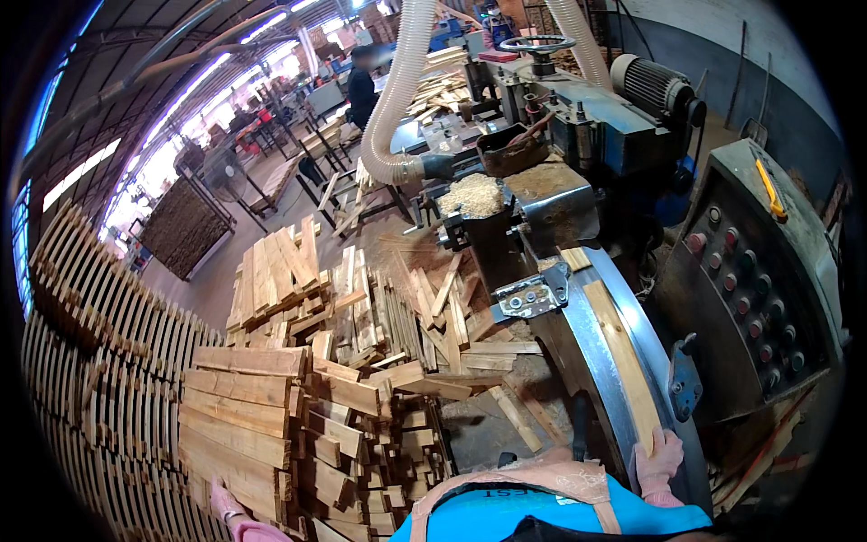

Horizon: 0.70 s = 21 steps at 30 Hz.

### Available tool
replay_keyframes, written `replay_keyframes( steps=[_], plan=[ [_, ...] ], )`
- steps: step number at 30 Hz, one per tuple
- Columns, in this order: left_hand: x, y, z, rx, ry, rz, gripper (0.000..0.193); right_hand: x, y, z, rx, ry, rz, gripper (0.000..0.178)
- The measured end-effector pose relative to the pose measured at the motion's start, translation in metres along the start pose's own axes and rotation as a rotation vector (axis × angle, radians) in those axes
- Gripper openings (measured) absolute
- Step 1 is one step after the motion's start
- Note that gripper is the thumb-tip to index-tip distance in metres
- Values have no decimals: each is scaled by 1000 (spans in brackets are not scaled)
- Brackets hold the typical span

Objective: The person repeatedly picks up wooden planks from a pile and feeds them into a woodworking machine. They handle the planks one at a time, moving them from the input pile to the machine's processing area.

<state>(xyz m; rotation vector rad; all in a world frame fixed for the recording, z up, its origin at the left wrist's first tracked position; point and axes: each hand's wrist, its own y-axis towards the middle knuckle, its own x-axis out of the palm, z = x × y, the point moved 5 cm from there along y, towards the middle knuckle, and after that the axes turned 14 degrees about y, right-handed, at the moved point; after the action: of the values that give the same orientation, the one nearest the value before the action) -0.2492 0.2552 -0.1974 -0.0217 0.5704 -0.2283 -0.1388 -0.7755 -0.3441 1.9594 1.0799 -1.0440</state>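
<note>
My right hand [659,462] is closed on the near end of a narrow wooden board [619,350]. That board lies lengthwise on the shiny metal bed [603,395] of a woodworking machine. Beyond its far end, a short piece of wood [575,259] shows at the machine's mouth. Down at the left, my left hand [223,499] rests against a stack of wooden boards [237,416], its fingers extended along the wood. Part of that hand is hard to make out.
A metal bracket [533,298] and a blue guide plate [685,379] flank the bed. At right stands a control panel [754,289] with several buttons. A ribbed hose [397,99] hangs over wood shavings [472,196]. Slatted wood stacks [99,397] rise at left; a person [362,90] stands far back.
</note>
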Motion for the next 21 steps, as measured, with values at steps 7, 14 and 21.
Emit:
replay_keyframes(
  steps=[7,14,21],
  plan=[
    [10,-25,13,-199,-333,-42,55,75,157,-63,-193,54,-2,32],
    [41,-163,208,546,-150,114,57,139,244,-118,-448,57,129,28],
    [237,-379,348,905,-6,-409,47,120,189,-323,-268,1159,-878,80]
  ],
)
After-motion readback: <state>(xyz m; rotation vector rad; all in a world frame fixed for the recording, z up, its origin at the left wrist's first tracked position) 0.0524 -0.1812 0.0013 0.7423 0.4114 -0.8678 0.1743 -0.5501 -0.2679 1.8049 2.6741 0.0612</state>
